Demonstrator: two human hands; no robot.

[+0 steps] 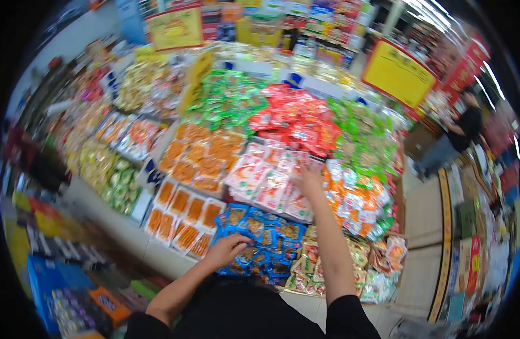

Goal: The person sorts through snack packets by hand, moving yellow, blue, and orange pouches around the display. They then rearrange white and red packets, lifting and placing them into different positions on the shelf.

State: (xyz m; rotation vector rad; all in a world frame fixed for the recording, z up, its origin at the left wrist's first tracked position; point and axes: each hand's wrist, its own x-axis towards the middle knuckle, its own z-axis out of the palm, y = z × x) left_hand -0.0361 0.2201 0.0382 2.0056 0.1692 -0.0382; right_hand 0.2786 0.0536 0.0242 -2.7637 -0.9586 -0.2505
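Note:
My right hand (310, 178) reaches forward onto the right part of a stack of pink-and-white snack packets (271, 183), its fingers stretched out and somewhat blurred. Close to it on the right lie orange-and-white packets (350, 198), and just beyond is a heap of red packets (297, 116). My left hand (229, 250) hovers low over blue snack packets (263, 248) at the near edge, fingers loosely bent and apart, with nothing visible in them. Clear-topped trays of orange-brown snacks (183, 212) lie to its left.
Green packets (220, 99) and green-and-clear packets (364, 135) fill the far display. Yellow price signs (398, 72) stand behind. A person in dark clothing (466, 127) stands at the right, and another person (34, 158) is at the left. Stacked boxes (56, 282) occupy the lower left.

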